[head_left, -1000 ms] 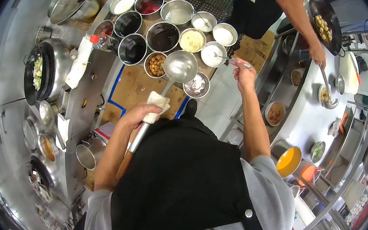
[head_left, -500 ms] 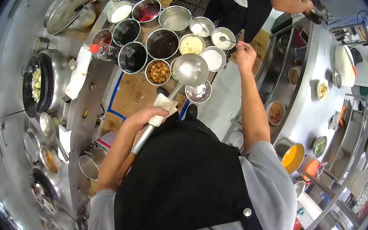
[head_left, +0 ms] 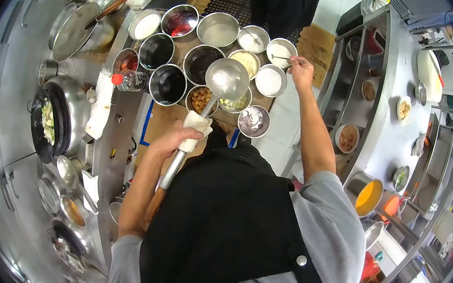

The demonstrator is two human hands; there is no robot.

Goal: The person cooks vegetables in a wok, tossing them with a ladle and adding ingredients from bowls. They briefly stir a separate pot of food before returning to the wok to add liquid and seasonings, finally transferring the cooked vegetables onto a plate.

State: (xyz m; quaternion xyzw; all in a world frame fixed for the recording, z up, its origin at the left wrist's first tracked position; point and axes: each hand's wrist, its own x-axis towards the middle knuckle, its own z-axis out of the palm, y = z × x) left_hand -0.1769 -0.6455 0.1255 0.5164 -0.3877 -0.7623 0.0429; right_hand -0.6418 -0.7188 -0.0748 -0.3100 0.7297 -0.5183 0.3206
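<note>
My left hand (head_left: 171, 139) is closed round the long handle of a metal ladle (head_left: 227, 79), with a white cloth (head_left: 197, 126) wrapped on the handle at my grip. The ladle's bowl hangs over the seasoning containers and partly hides a bowl of brown chunks (head_left: 200, 98) and one of pale green pieces (head_left: 235, 102). My right hand (head_left: 301, 73) pinches the handle of a small spoon (head_left: 281, 58), whose head lies over a bowl of white powder (head_left: 278, 48). Just below stands another bowl of white granules (head_left: 270, 81).
Several metal pots of dark liquid (head_left: 168, 84) stand to the left, beside a red-capped bottle (head_left: 130, 81). A wok with greens (head_left: 48, 123) sits on the stove. Steel shelving (head_left: 355, 94) lines the right. Ahead stands another person in dark trousers (head_left: 280, 9).
The view has shifted a little. The ladle has moved slightly left relative to the bowls. The other person's arm has gone out of view. Both hands keep their grips.
</note>
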